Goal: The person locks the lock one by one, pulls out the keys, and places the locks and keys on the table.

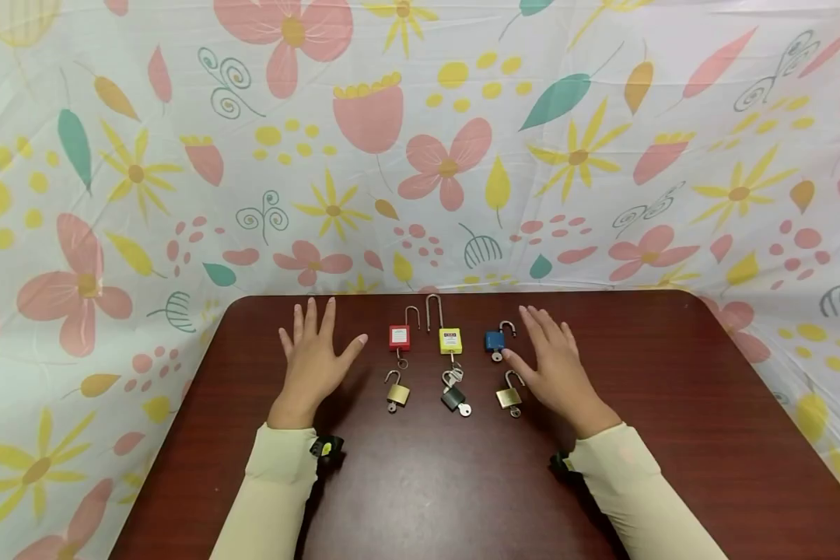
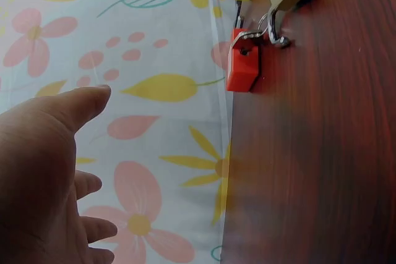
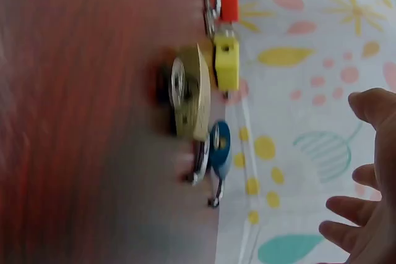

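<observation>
Six padlocks lie in two rows between the hands, each with its shackle unlocked and a key at its base. The back row has a red padlock [image 1: 399,337], a yellow padlock [image 1: 451,341] and a blue padlock [image 1: 494,341]. In front of them are a brass padlock [image 1: 397,395], a black padlock [image 1: 453,399] and a second brass padlock [image 1: 509,398]. My left hand [image 1: 313,365], fingers spread, is left of the red padlock and holds nothing. Fingers straight, my right hand [image 1: 551,369] is beside the blue padlock, its thumb tip close to that padlock's key.
The padlocks are on a dark reddish-brown table [image 1: 427,482] with rounded back corners. A white cloth [image 1: 420,233] printed with flowers and leaves hangs behind the table and along both sides. Each wrist wears a dark strapped device [image 1: 327,449].
</observation>
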Motion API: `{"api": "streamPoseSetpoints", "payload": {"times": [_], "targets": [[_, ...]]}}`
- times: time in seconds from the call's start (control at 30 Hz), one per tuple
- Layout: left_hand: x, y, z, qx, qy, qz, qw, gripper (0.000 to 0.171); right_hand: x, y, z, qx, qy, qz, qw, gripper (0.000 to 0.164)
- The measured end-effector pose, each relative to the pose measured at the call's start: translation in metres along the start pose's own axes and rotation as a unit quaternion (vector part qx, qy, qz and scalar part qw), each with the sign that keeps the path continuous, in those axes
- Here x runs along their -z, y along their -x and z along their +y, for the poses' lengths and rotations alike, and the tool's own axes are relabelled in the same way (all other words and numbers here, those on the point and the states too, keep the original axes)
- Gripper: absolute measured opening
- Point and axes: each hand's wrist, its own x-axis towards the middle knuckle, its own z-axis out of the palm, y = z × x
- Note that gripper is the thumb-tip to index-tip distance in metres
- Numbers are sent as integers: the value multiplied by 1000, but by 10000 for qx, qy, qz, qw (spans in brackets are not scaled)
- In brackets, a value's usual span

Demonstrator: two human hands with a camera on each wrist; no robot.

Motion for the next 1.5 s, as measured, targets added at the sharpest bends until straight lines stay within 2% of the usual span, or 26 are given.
{"api": "streamPoseSetpoints", "payload": {"times": [0.13, 0.27, 0.47, 0.8, 1.1, 1.3, 1.5], "targets": [[2, 1, -3, 111, 7, -15, 9999, 85, -3, 2, -14, 363, -107, -29, 9993, 66], [3, 1, -3, 102, 20, -45, 9999, 85, -9, 7, -28, 553, -107, -423, 9975, 54], [3, 1, -1, 91, 11, -70, 9999, 86, -25, 14, -42, 688, -2, -1059, 9920, 46], [-3, 1, 0, 36, -10, -82, 10000, 88, -41, 21, -60, 1107, 257, -1257, 9855, 38], [-3, 3, 2, 47, -125, -104, 9999, 87, -47, 18, -76, 792, 745, -1748, 9786, 45], [-3, 2, 5, -42, -177, -85, 9998, 86, -50, 15, -79, 752, 865, -1708, 9786, 38], [-3, 2, 5, -60, -76, -71, 9999, 85, -50, 16, -76, 603, 730, -1646, 9818, 29]]}}
